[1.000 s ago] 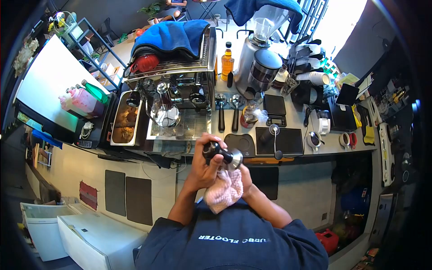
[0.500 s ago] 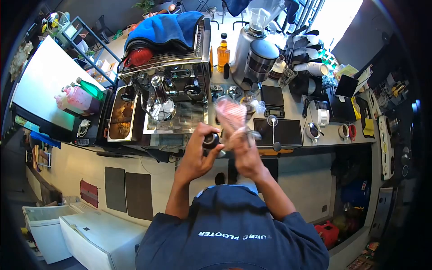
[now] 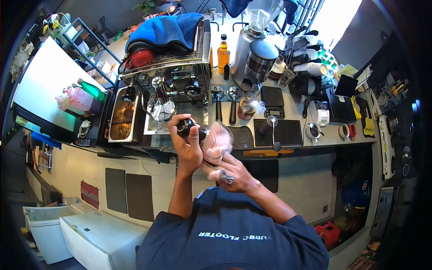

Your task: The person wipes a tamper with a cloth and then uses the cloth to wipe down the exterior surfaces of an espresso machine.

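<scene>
In my left hand (image 3: 186,150) is a black, round-ended tool (image 3: 184,128), its exact kind unclear, with the fingers wrapped around it in front of the espresso machine. My right hand (image 3: 234,174) grips a red-and-white striped cloth (image 3: 218,143), smeared by motion and close beside the black tool. A shiny grey bit (image 3: 226,177) shows at the right hand's fingers; I cannot make out what it is. Two portafilters (image 3: 233,108) lie on the counter beyond the hands, near a small glass vessel with a reddish base (image 3: 245,110).
The espresso machine (image 3: 180,74) stands ahead on the left, with a blue cloth (image 3: 166,29) on top. A grinder (image 3: 262,56) and a black scale (image 3: 273,101) are to its right. A dark tray (image 3: 290,132), cups (image 3: 344,131) and a steel bin (image 3: 130,135) line the counter.
Both hands have shifted left. The striped cloth has swung down and left toward the black tool, uncovering the portafilters and the dark mat on the counter.
</scene>
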Available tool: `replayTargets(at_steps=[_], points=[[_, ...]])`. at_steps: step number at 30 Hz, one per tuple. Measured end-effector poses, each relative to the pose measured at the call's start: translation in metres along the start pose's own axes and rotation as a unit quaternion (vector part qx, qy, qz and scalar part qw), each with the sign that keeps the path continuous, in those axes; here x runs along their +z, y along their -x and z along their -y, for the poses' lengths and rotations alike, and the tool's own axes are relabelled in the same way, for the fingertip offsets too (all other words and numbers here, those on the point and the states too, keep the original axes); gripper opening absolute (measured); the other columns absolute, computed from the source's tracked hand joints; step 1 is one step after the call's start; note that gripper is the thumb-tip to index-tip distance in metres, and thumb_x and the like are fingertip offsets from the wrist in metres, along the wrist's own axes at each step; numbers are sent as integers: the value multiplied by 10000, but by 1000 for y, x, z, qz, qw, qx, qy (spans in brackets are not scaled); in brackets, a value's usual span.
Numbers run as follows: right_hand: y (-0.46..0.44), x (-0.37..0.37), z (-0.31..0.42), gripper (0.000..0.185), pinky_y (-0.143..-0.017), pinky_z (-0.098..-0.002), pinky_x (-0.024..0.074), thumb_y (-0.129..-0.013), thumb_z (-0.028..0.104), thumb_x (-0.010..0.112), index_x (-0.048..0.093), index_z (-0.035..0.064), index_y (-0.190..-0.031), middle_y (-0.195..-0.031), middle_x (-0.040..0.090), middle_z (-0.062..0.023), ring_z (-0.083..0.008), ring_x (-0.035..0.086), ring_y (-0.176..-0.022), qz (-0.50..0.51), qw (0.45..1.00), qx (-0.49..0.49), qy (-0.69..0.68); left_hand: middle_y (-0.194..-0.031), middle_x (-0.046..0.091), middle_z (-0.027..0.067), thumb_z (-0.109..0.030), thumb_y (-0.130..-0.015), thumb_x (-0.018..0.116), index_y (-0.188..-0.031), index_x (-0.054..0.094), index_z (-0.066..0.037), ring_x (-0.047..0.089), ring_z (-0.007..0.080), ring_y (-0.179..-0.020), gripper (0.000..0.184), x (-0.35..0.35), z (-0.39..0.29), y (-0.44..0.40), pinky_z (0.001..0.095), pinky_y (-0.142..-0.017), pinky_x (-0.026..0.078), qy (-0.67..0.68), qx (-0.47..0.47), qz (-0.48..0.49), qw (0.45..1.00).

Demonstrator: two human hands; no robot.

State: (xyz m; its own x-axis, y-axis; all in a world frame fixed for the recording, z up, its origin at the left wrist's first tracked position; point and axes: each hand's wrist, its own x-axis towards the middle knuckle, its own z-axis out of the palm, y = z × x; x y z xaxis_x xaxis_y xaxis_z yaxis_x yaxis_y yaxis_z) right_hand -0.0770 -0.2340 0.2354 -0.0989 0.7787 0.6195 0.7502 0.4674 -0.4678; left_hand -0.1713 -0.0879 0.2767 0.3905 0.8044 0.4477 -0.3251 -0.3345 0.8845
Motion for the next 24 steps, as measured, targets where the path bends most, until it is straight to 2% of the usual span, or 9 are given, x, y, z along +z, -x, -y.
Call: replayTargets(at_steps=[1, 3, 5, 7, 10, 12, 16, 20, 24], points=[[14, 3, -5, 320, -1045, -446, 476, -890, 149, 652, 648, 27, -1185, -1396, 567, -187, -389, 600, -1136, -1, 1000, 0, -1, -1088, 509, 87, -241, -1046, 560, -1296, 436, -55, 509, 155, -896, 335, -2, -2, -1, 272, -817, 431, -1, 0, 1, 1000], [57, 15, -15, 381, -977, -423, 510, -1004, 276, 468, 532, 31, -1289, -1308, 602, -206, -318, 628, -1114, -199, 953, 170, -150, -1072, 514, 86, -255, -1047, 561, -1292, 435, -62, 508, 152, -886, 336, -7, -7, -4, 270, -808, 429, 0, 8, 18, 1000], [87, 24, -22, 477, -910, -401, 543, -1119, 403, 283, 416, 35, -1393, -1220, 638, -225, -248, 656, -1092, -375, 819, 327, -285, -1056, 519, 85, -269, -1047, 562, -1287, 435, -69, 508, 149, -876, 337, -9, -10, -4, 268, -798, 428, 2, 16, 34, 999], [24, -5, 1, 461, -972, -398, 507, -1121, 358, 265, 431, -1, -1358, -1235, 612, -216, -249, 627, -1125, -518, 775, 222, -287, -1052, 518, 87, -285, -1045, 565, -1279, 437, -70, 505, 154, -882, 342, -8, -11, -2, 270, -796, 428, 6, 14, 60, 998], [16, -9, 5, 456, -1028, -403, 466, -1118, 317, 249, 474, -27, -1315, -1326, 556, -221, -269, 600, -1157, -463, 820, 130, -312, -1038, 516, 93, -333, -1040, 577, -1254, 442, -74, 496, 168, -898, 362, -9, -13, 4, 275, -790, 428, 9, 3, 138, 990], [7, -21, -11, 507, -1046, -421, 461, -1101, 287, 243, 454, -61, -1404, -1358, 558, -218, -301, 578, -1202, -229, 966, 92, -79, -1049, 510, 97, -326, -1037, 580, -1254, 441, -71, 492, 172, -896, 363, -6, -12, 7, 283, -798, 427, 22, 21, 152, 988], [-2, -12, 6, 487, -1041, -398, 461, -1109, 324, 287, 475, -17, -1402, -1358, 570, -171, -271, 579, -1199, -189, 906, 197, -324, -1081, 494, 108, -307, -1028, 590, -1253, 439, -63, 480, 184, -888, 365, 5, -12, 13, 308, -820, 426, 55, 71, 186, 978], [-1, 9, 3, 481, -1039, -372, 465, -1109, 400, 332, 533, 47, -1366, -1287, 651, -121, -246, 642, -1124, -320, 572, 304, -691, -1093, 490, 119, -319, -1021, 595, -1234, 432, -58, 477, 199, -905, 374, 13, -18, 15, 329, -840, 425, 204, 13, 187, 961], [-29, -12, 25, 488, -1028, -370, 473, -1101, 427, 363, 541, 65, -1375, -1311, 653, -101, -219, 644, -1134, -266, 466, 343, -771, -1026, 502, 111, -395, -1016, 590, -1200, 432, -66, 468, 209, -936, 409, 20, -27, 18, 363, -894, 411, 199, -15, 167, 966]])
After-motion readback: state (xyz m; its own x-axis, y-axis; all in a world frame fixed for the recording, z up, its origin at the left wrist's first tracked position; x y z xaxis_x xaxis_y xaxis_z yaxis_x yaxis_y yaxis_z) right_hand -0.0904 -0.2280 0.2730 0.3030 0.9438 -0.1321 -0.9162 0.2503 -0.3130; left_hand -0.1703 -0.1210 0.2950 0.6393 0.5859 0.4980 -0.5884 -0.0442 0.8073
